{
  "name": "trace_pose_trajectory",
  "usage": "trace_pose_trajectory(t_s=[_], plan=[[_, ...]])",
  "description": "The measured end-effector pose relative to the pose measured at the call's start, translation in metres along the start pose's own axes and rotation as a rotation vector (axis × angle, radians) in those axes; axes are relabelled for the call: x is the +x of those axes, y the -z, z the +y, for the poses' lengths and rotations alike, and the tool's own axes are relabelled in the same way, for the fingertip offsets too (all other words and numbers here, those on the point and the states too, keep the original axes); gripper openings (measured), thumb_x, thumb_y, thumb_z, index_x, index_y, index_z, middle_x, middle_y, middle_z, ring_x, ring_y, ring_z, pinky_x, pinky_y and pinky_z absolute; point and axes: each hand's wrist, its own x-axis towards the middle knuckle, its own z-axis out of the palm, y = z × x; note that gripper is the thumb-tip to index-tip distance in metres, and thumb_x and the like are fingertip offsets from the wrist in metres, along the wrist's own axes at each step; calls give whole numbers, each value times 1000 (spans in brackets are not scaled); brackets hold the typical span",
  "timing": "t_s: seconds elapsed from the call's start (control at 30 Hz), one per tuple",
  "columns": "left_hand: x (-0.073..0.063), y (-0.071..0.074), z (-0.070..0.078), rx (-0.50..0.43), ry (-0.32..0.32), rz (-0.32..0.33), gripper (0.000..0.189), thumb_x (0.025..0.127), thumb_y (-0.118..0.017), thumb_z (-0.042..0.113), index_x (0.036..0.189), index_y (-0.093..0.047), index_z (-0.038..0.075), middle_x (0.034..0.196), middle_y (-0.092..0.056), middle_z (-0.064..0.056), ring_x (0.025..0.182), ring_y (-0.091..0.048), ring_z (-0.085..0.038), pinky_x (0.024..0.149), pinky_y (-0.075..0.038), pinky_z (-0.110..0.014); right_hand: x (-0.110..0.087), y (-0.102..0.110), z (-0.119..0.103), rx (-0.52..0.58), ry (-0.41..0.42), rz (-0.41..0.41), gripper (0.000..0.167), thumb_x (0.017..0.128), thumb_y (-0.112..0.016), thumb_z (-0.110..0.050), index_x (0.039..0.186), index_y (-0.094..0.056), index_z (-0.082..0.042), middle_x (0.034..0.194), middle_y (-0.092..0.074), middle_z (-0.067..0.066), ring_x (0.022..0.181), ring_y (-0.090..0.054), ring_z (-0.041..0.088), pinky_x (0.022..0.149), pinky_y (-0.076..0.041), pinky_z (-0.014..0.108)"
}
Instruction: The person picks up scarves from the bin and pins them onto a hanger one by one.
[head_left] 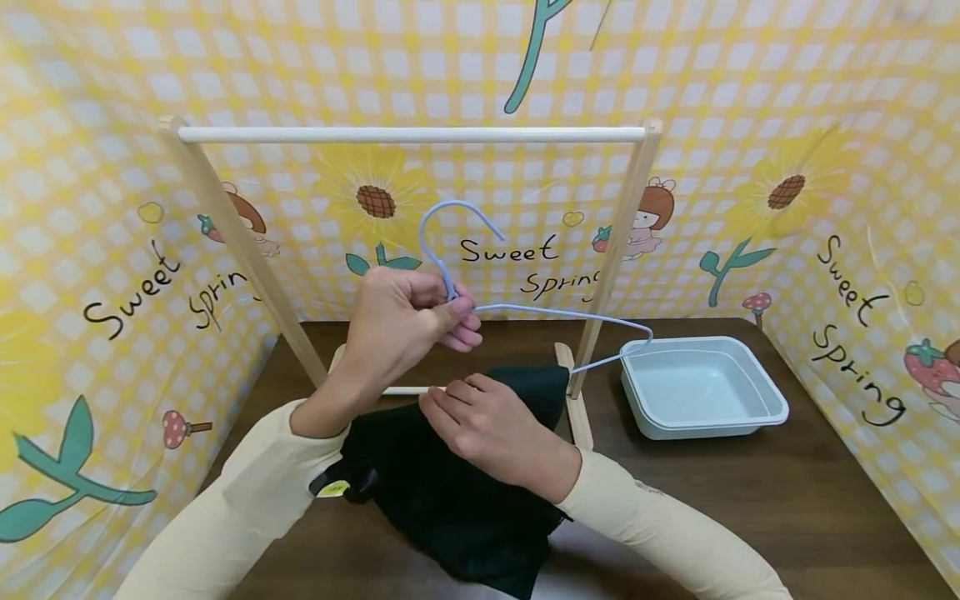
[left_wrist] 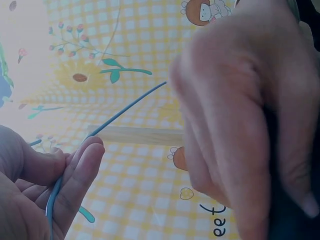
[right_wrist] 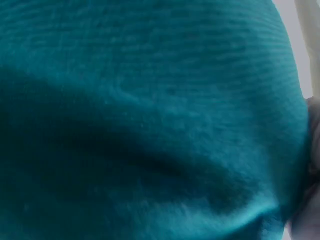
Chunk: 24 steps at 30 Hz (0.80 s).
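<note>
My left hand (head_left: 405, 321) pinches a light blue wire hanger (head_left: 555, 311) at the base of its hook, which points up. The hanger's shoulder reaches out to the right and bends back, its lower wire running behind the garment's upper right corner. A dark green garment (head_left: 465, 517) hangs below, and my right hand (head_left: 491, 429) grips its upper edge with curled fingers. In the left wrist view, the thumb and fingers hold the hanger wire (left_wrist: 130, 106), with the other hand close on the right. Ribbed green cloth (right_wrist: 150, 100) fills most of the right wrist view.
Behind my hands stands a wooden rack (head_left: 611, 250) with a white top rod (head_left: 412, 134) and a lower white bar. A pale blue plastic basin (head_left: 705, 425) sits to the right on the dark wooden table (head_left: 712, 500). Yellow checked cloth surrounds the table.
</note>
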Motion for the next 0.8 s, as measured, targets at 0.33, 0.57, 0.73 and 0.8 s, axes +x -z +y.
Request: trace_pose_trajectory(t_s=[0.33, 0.57, 0.73, 0.8], plan=[[1, -3, -4, -28, -8, -16, 16, 89, -72, -7, 75, -71, -13, 73, -73, -22, 59, -75, -20, 58, -62, -38, 3, 0, 0, 261, -238, 180, 7, 85, -77, -9, 90, -78, -14, 75, -75, -5, 68, -68, 6, 62, -53, 20], [-2, -8, -9, -55, 53, -46, 14, 91, -72, -2, 82, -72, -12, 69, -73, -20, 58, -75, -21, 59, -62, -38, 10, 13, 0, 511, -578, 152, 9, 80, -84, -9, 88, -82, -14, 72, -74, -2, 58, -64, 7, 50, -45, 16], [-6, -10, -9, -42, 91, -55, 13, 92, -71, -1, 84, -74, -10, 71, -74, -18, 59, -75, -19, 59, -62, -36, 15, 23, 2, 638, -755, 115, 7, 80, -84, -10, 87, -84, -9, 70, -75, 1, 59, -67, 10, 50, -45, 17], [-7, -10, -9, -56, 102, -56, 13, 93, -71, -1, 85, -74, -10, 72, -74, -18, 60, -75, -18, 59, -62, -36, 17, 25, 4, 695, -835, 108, 5, 80, -84, -9, 84, -83, -6, 63, -71, 2, 56, -66, 11, 47, -43, 17]])
